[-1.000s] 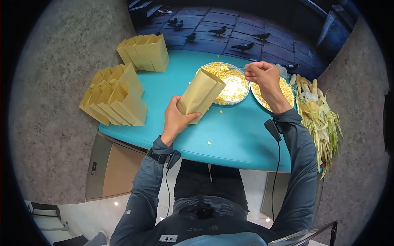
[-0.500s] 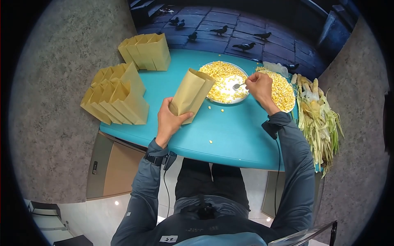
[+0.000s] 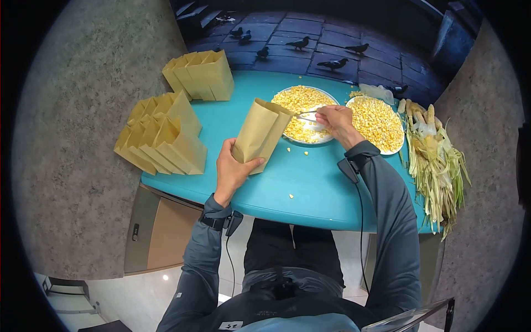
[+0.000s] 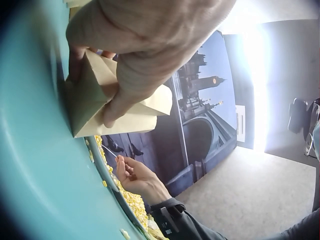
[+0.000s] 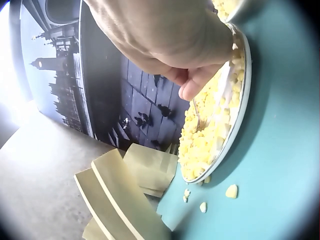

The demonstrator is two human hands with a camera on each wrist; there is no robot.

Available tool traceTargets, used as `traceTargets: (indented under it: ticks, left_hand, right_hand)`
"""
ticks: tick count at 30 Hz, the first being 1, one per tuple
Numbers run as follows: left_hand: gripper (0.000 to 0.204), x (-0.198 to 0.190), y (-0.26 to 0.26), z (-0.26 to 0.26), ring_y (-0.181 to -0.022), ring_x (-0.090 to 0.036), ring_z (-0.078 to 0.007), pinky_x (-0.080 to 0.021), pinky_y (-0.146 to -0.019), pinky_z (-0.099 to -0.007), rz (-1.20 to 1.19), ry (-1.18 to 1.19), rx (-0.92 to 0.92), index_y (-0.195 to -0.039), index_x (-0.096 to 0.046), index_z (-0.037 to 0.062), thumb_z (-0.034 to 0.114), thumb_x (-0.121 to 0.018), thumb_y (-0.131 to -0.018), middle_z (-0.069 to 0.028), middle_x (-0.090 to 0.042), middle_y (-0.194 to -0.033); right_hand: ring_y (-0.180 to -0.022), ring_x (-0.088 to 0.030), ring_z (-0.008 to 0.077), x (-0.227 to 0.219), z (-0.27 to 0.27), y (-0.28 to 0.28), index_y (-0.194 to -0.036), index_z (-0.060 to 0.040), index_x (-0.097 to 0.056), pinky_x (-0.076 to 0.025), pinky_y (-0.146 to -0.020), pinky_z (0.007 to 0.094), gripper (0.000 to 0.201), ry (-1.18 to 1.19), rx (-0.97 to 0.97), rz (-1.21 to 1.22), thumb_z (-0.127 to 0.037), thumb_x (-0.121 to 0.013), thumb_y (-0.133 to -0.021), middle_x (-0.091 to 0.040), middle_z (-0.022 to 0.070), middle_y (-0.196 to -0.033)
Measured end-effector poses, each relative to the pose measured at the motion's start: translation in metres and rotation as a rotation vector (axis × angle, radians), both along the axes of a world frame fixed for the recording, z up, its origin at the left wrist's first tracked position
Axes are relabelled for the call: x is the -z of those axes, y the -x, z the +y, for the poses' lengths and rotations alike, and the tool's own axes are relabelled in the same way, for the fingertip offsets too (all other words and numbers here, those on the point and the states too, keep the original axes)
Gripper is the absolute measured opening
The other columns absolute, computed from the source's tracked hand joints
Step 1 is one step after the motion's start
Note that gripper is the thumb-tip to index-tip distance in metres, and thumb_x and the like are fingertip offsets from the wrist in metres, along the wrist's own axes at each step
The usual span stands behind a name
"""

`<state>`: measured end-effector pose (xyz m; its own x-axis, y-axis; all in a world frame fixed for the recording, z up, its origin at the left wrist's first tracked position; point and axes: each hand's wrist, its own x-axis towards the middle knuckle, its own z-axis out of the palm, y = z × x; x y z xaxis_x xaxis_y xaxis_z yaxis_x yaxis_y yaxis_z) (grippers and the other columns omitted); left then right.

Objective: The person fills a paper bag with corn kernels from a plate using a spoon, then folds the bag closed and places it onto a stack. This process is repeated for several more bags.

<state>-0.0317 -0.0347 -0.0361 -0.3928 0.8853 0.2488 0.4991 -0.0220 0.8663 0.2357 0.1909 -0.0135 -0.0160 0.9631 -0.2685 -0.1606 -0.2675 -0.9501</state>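
My left hand (image 3: pixel 229 172) grips a brown paper bag (image 3: pixel 259 133) low on its sides, tilted with its mouth leaning toward the nearer-left plate (image 3: pixel 310 143). Yellow corn kernels (image 3: pixel 301 98) cover much of that plate, around a bare white patch in its middle. Between thumb and fingertips, my right hand (image 3: pixel 338 120) pinches a thin metal spoon (image 3: pixel 307 112) above these kernels, its front end close to the bag's mouth in the head view. In the right wrist view the spoon (image 5: pixel 196 114) overlaps the corn. The bag's inside is hidden.
Further right stands a second plate heaped with corn kernels (image 3: pixel 376 124), beside a pile of husks and cobs (image 3: pixel 434 155). Several open paper bags (image 3: pixel 160 135) stand at the left, more bags (image 3: pixel 202 74) behind them. A few loose kernels (image 3: pixel 291 196) lie on the teal table (image 3: pixel 321 188).
My right hand with the spoon came down from the plate's back right, over its middle, then moved left toward the bag. The left hand still holds the bag, shifted slightly left and a little more upright.
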Motion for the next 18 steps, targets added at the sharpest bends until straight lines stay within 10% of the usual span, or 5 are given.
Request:
traceTargets:
  ticks: [12, 18]
  left_hand:
    - [0.08, -0.007, -0.026, 0.019, -0.109, -0.074, -0.0309, -0.06, -0.094, -0.0413, -0.017, 0.033, 0.044, -0.129, -0.059, -0.0004, 0.025, -0.103, -0.068, -0.0185, -0.075, -0.118]
    - [0.08, -0.006, -0.023, 0.016, -0.108, -0.074, -0.0303, -0.06, -0.093, -0.0407, 0.017, -0.003, 0.018, -0.129, -0.059, -0.0005, 0.025, -0.103, -0.068, -0.018, -0.074, -0.117]
  right_hand:
    - [-0.078, -0.076, 0.0161, -0.121, -0.058, -0.032, -0.101, 0.0053, -0.073, -0.064, -0.072, 0.0272, 0.011, -0.363, -0.139, -0.068, -0.004, -0.077, -0.096, -0.078, 0.0108, -0.092]
    - [-0.077, -0.077, 0.014, -0.109, -0.088, -0.014, -0.096, -0.0003, -0.079, -0.06, -0.068, 0.027, 0.005, -1.155, -0.254, -0.548, -0.004, -0.076, -0.093, -0.08, 0.0091, -0.085]
